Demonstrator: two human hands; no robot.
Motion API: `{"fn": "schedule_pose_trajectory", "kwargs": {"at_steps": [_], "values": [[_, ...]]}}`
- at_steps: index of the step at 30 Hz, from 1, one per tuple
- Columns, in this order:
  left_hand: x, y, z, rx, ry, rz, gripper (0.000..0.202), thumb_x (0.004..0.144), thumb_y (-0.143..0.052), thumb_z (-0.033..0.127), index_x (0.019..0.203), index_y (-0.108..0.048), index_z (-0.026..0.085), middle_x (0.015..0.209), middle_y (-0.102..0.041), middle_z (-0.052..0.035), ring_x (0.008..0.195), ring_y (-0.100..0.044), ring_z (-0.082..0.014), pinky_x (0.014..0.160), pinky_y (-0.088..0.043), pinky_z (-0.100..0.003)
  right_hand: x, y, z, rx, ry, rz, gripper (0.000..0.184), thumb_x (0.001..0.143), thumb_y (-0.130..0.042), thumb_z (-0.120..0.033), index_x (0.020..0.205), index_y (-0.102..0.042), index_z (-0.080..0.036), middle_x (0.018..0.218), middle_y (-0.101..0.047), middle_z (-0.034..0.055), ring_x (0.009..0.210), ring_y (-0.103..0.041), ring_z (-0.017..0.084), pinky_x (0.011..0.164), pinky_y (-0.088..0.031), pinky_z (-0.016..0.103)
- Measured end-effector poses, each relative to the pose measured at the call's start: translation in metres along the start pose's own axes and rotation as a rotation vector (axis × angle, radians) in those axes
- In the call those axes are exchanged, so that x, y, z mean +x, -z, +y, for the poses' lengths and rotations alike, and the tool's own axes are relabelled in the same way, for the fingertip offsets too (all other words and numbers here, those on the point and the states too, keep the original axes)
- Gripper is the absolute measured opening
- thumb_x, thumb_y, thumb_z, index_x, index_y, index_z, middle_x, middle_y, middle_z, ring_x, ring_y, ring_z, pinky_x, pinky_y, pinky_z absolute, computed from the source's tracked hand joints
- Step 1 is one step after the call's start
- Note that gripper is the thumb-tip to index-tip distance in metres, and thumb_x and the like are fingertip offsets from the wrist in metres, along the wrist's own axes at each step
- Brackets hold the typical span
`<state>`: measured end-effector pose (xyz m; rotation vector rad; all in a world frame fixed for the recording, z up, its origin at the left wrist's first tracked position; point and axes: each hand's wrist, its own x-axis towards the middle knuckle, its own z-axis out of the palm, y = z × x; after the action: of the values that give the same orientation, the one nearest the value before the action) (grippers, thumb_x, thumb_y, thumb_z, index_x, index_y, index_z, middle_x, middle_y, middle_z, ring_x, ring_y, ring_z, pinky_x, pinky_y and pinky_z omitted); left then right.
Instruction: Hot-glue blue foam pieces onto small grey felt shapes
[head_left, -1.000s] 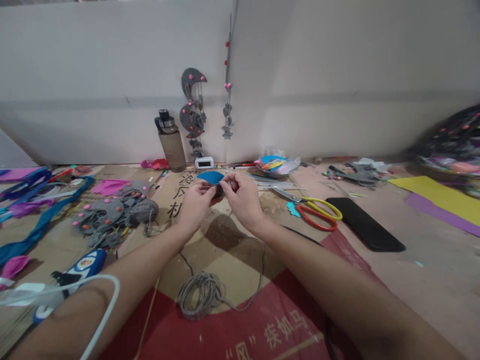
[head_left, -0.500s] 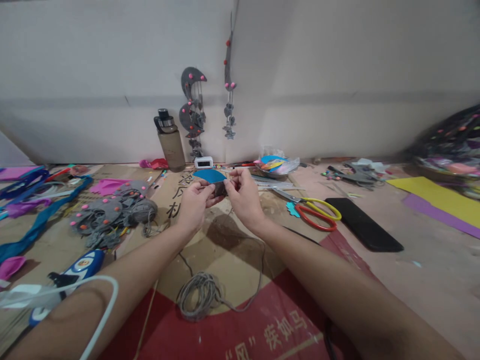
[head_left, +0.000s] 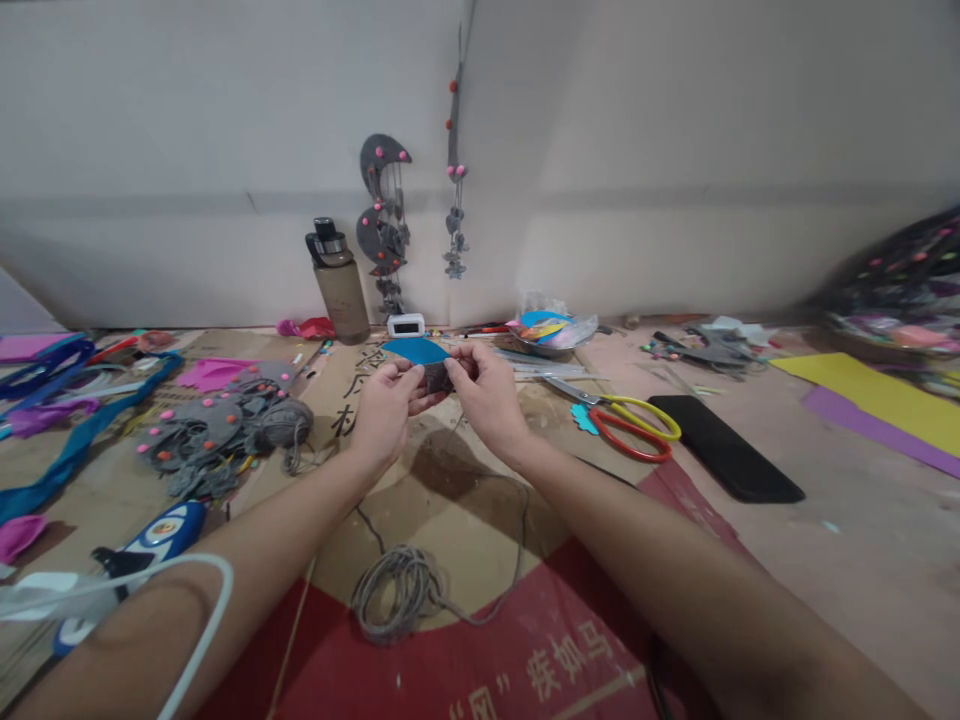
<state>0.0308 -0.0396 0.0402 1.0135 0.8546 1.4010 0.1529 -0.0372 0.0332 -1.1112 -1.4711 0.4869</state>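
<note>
From here, the left hand (head_left: 386, 412) and right hand (head_left: 489, 398) pinch the blue piece (head_left: 416, 350) by its dark band (head_left: 436, 376), each grip closed, above the surface (head_left: 862, 580). Working that band seems the step; next calls for steady fingers and slack yarn (head_left: 418, 578).

The person's left hand (head_left: 384, 408) and right hand (head_left: 487, 398), both bare and slender-fingered, join through narrow wrists (head_left: 519, 446) to a left forearm (head_left: 281, 535) and right forearm (head_left: 637, 530), likewise bare, smooth in outline and broadening toward the lower edge of the view.
</note>
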Motion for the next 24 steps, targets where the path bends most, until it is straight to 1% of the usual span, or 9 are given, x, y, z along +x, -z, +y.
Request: {"fn": "schedule_pose_trajectory", "kwargs": {"at_steps": [2,5,8,13,19,24], "values": [[0.001,0.0,0.0,-0.004,0.002,0.016,0.021,0.069,-0.064,0.023,0.078,-0.047,0.016,0.078,-0.065,-0.0036,0.068,-0.065,-0.015,0.071,-0.055,-0.037,-0.001,-0.001,0.0,0.02,0.011,-0.013,0.016,0.081,-0.045,-0.029,0.091,-0.053,-0.019,0.064,-0.044,-0.0033,0.06,-0.042,0.012,0.06,-0.035,0.025],[0.005,0.003,-0.001,-0.026,-0.011,0.03,0.022,0.068,-0.065,0.024,0.077,-0.047,0.016,0.074,-0.063,-0.0012,0.065,-0.064,-0.0136,0.071,-0.055,-0.037,-0.002,-0.003,0.001,0.064,0.009,-0.004,0.025,0.08,-0.047,-0.027,0.104,-0.046,-0.019,0.067,-0.044,-0.0037,0.062,-0.044,0.012,0.061,-0.036,0.025],[0.009,0.008,-0.002,-0.033,-0.035,0.059,0.022,0.067,-0.066,0.024,0.076,-0.047,0.017,0.071,-0.061,0.001,0.063,-0.063,-0.0123,0.071,-0.055,-0.036,-0.004,-0.004,0.0,0.083,0.009,-0.001,0.031,0.081,-0.046,-0.027,0.11,-0.041,-0.019,0.07,-0.045,-0.0031,0.064,-0.045,0.012,0.062,-0.037,0.026],[0.013,0.013,-0.002,-0.036,-0.044,0.081,0.02,0.066,-0.064,0.023,0.074,-0.047,0.017,0.068,-0.06,0.0022,0.063,-0.063,-0.0121,0.07,-0.055,-0.035,-0.006,-0.004,-0.002,0.063,0.024,-0.043,0.03,0.082,-0.046,-0.03,0.109,-0.041,-0.018,0.068,-0.045,-0.0036,0.062,-0.045,0.012,0.062,-0.036,0.026],[0.011,0.012,-0.004,-0.02,0.004,0.036,0.021,0.066,-0.065,0.025,0.07,-0.046,0.016,0.07,-0.061,-0.0002,0.064,-0.063,-0.0126,0.069,-0.055,-0.034,-0.001,-0.002,0.001,0.068,-0.002,0.011,0.027,0.081,-0.049,-0.029,0.105,-0.043,-0.018,0.066,-0.04,-0.0048,0.061,-0.041,0.011,0.062,-0.035,0.025],[0.009,0.012,-0.005,-0.028,0.015,0.025,0.02,0.066,-0.065,0.025,0.071,-0.048,0.015,0.073,-0.064,-0.0032,0.066,-0.064,-0.014,0.068,-0.055,-0.033,0.001,-0.001,0.003,0.049,0.023,0.016,0.026,0.079,-0.05,-0.025,0.104,-0.044,-0.018,0.067,-0.04,-0.0051,0.062,-0.041,0.01,0.063,-0.034,0.025]]}}
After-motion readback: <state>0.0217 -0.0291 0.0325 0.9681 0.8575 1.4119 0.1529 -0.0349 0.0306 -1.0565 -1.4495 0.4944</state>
